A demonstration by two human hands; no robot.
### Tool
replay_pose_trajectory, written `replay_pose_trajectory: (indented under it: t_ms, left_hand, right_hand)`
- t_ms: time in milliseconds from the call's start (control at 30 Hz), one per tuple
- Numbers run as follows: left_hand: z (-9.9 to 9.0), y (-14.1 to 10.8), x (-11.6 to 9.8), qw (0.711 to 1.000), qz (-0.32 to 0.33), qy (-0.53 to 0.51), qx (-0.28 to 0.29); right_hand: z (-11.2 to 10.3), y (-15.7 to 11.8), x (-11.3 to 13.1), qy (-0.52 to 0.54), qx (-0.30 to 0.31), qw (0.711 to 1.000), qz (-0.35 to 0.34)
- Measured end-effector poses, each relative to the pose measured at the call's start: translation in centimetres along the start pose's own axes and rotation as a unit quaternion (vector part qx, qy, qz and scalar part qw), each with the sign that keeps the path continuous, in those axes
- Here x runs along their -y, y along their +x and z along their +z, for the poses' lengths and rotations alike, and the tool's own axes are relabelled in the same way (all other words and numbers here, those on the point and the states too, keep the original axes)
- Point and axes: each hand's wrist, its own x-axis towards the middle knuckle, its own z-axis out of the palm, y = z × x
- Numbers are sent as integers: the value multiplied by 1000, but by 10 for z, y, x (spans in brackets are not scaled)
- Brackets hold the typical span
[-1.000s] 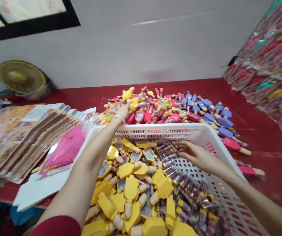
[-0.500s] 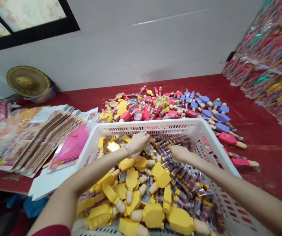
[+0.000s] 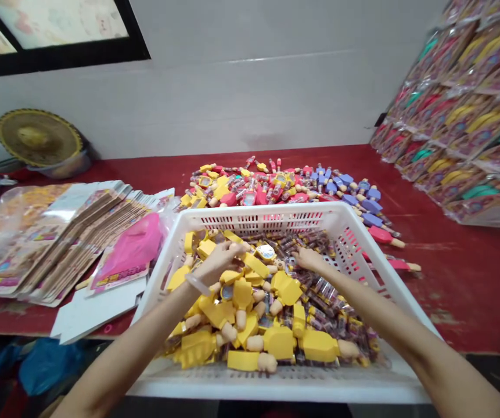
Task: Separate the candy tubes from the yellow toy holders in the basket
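Note:
A white plastic basket [image 3: 406, 296] holds yellow popsicle-shaped pieces [image 3: 279, 342] with beige sticks on its left and middle. Small clear tubes with dark contents [image 3: 319, 299] fill its right side. My left hand [image 3: 221, 261] is over the yellow pieces near the far left, its fingers curled around the beige stick of one yellow piece. My right hand [image 3: 308, 259] reaches in among the tubes near the far side, fingers bent down; what its fingertips hold, if anything, is hidden. A round-faced piece with a pale disc [image 3: 266, 251] lies between both hands.
Behind the basket, red, yellow and purple pieces [image 3: 254, 188] lie heaped on the red table [image 3: 463, 278]. Folded cards [image 3: 71, 238] and a pink bag [image 3: 134, 247] are at left, near a straw hat [image 3: 38, 137]. Packed stacks [image 3: 463, 116] stand at right.
The view has shifted, showing more of the basket's near rim. My left hand has moved slightly left and its fingers have turned upward; my right hand stays among the tubes.

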Motion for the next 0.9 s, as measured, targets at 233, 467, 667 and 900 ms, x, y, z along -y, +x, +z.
replay_pose_trajectory:
  t_ms: [233,467,667,900]
  left_hand:
    - [-1,-40,0,975,-60,-162,140]
    - [8,-57,-11,955,-16,34,295]
    - [9,-58,-12,939,-38,30,341]
    - [29,-70,-3,941,77,210,254]
  right_hand:
    - [-27,-85,10,129,-115,962,-212]
    - [-12,-132,28,22,-176,933,-313]
    - [-11,-131,25,-71,-187,915,-351]
    - [-5,-147,32,-90,-101,935,-327]
